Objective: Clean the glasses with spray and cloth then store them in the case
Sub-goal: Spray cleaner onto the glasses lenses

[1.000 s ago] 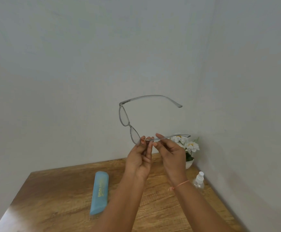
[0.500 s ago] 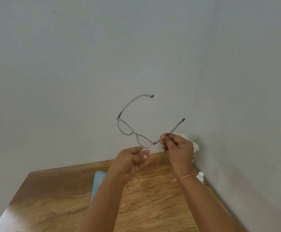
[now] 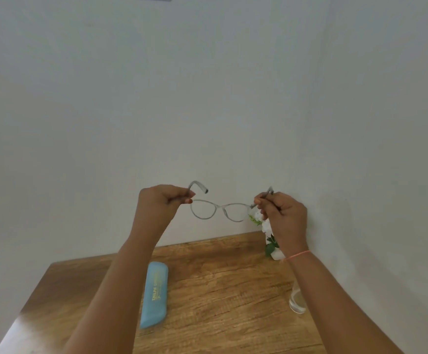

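Glasses (image 3: 222,207) with a clear grey frame are held in the air before the white wall (image 3: 207,98), above the far edge of the table (image 3: 220,282). The lenses sit level and side by side, and both temples are unfolded.

The left hand (image 3: 161,200) pinches the temple at the 9 o'clock end of the frame. Its thumb and curled fingers close on the temple just by the hinge, and the temple's bent tip rises past the knuckles toward 12 o'clock. The right hand (image 3: 284,213) grips the other temple at the 3 o'clock end with its fingers curled round it, and that tip shows above the forefinger. A thin pink band (image 3: 297,255) circles the right wrist.

Reckoned from the glasses, a closed blue case (image 3: 155,293) with yellow lettering lies on the wooden table at 7 o'clock, its length running roughly 12 to 6, just beside the left forearm. At 5 o'clock a clear spray bottle (image 3: 297,301) stands near the table's right edge, its top hidden behind the right forearm. At 4 o'clock white flowers (image 3: 266,227) in a small white pot stand in the far right corner, partly hidden by the right hand.
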